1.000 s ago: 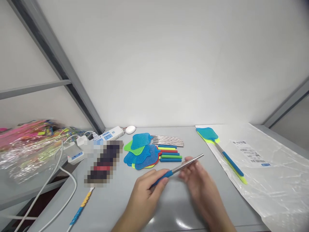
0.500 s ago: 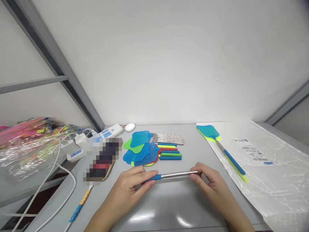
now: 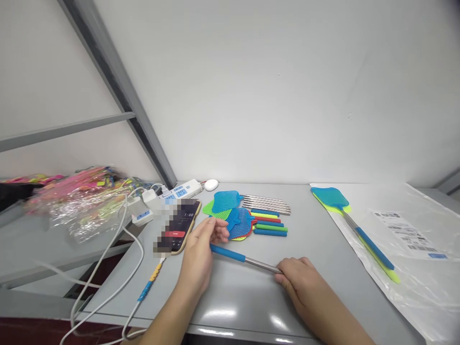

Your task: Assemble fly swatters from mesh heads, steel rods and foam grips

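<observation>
A metal rod with a blue grip sleeve, a fly swatter handle [image 3: 230,253], lies slanted across the front of the table. My right hand [image 3: 298,275] is closed in a fist round its bare metal end, hiding the tip. At the blue end, my left hand [image 3: 203,249] has its fingers loosely curled and apart, with the sleeve's end against its palm. Just behind are mesh swatter heads [image 3: 227,200] in blue, green and red. Several metal rods [image 3: 268,204] lie beside them, and several coloured sleeves [image 3: 269,229] sit in front of those rods.
On the right, assembled swatters [image 3: 373,247] rest on a white plastic mailer [image 3: 420,282] with a label. To the left lie a charging phone [image 3: 185,220], a power strip [image 3: 187,188], white cables [image 3: 134,268] and bagged colourful items [image 3: 86,201]. A white round object [image 3: 211,185] sits near the wall.
My left hand has let go of its pinch on the blue sleeve and turned upward at its end. My right hand has gone from a fingertip pinch to a fist round the rod. The view has shifted.
</observation>
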### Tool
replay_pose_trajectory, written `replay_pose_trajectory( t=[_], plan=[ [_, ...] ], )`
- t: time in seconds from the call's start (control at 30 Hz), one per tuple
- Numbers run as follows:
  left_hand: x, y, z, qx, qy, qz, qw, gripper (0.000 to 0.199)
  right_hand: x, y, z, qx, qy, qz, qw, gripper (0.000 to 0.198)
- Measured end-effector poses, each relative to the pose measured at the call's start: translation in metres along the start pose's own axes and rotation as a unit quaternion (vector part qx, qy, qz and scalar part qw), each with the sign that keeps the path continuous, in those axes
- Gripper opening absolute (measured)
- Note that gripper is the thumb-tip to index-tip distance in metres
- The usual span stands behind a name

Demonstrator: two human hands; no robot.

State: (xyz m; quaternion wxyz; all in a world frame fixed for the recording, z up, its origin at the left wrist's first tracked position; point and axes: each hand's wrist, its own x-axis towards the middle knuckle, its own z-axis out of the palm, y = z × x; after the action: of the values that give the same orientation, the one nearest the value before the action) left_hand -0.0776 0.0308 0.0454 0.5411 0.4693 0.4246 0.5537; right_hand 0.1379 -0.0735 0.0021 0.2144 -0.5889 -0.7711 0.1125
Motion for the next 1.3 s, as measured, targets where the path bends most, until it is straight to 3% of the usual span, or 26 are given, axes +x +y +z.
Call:
replay_pose_trajectory(
  t=[0.3, 0.57, 0.7, 0.83, 1.0, 1.1, 1.3],
  plan=[
    [0.001, 0.005, 0.01, 0.031, -0.127, -0.017, 0.991, 0.048, 0.008, 0.01, 0.013, -0.052, 0.003, 0.013, 0.999, 0.034],
    [-0.005, -0.011, 0.021, 0.047, -0.154, -0.034, 0.986, 0.062, 0.009, 0.004, 0.009, -0.075, 0.017, 0.02, 0.997, 0.034],
    [-0.006, -0.008, 0.027, 0.049, -0.155, -0.028, 0.986, 0.059, 0.009, 0.007, 0.008, -0.052, 0.01, 0.029, 0.998, 0.035],
    [-0.007, 0.0, 0.031, 0.082, -0.201, -0.018, 0.976, 0.047, 0.006, 0.013, 0.001, 0.001, 0.005, 0.051, 0.999, 0.035],
    [-0.01, 0.012, 0.019, 0.246, -0.267, 0.005, 0.932, 0.021, 0.001, 0.019, -0.004, 0.049, 0.008, 0.06, 0.997, 0.035],
    [-0.012, 0.017, 0.009, 0.261, -0.317, -0.011, 0.912, 0.02, 0.0, 0.019, -0.001, 0.043, 0.01, 0.049, 0.998, 0.036],
    [-0.008, 0.005, 0.012, 0.163, -0.208, -0.016, 0.964, 0.035, 0.0, 0.019, 0.002, 0.041, 0.015, 0.056, 0.997, 0.035]
  ],
)
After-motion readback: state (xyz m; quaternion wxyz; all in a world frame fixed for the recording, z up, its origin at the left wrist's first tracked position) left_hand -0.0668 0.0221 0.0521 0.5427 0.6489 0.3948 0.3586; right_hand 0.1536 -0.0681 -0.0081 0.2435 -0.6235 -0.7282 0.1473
